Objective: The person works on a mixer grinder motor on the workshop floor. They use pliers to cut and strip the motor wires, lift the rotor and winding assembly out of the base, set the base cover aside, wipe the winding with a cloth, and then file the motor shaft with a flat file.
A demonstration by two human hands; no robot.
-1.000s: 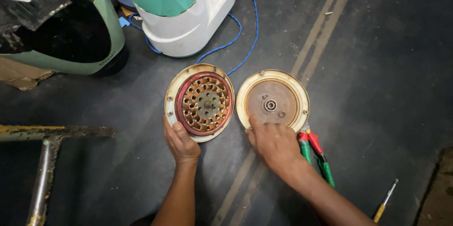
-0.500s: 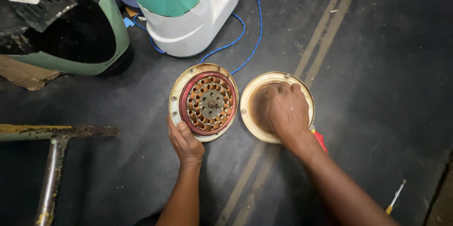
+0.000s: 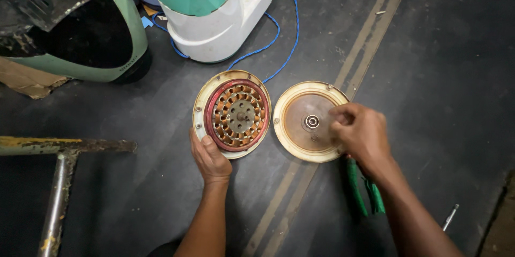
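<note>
Two round cream-rimmed metal discs side by side on dark, scuffed concrete floor point(image 3: 456, 64) crossed by pale painted stripes point(image 3: 370, 37): red-ringed copper-wound disc point(image 3: 232, 113) gripped at its lower rim by left hand point(image 3: 210, 159), fingers curled. Plain cover disc with centre bearing point(image 3: 307, 122) pinched at its right edge by right hand point(image 3: 360, 132). Nearby: white-and-teal appliance point(image 3: 214, 10), blue cord point(image 3: 279, 42), green-handled pliers point(image 3: 365, 192), rusty steel frame point(image 3: 59, 182).

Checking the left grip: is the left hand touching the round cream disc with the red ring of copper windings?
Touching. The head view shows the left hand gripping the lower rim of the round cream disc with red-ringed copper windings.
</note>
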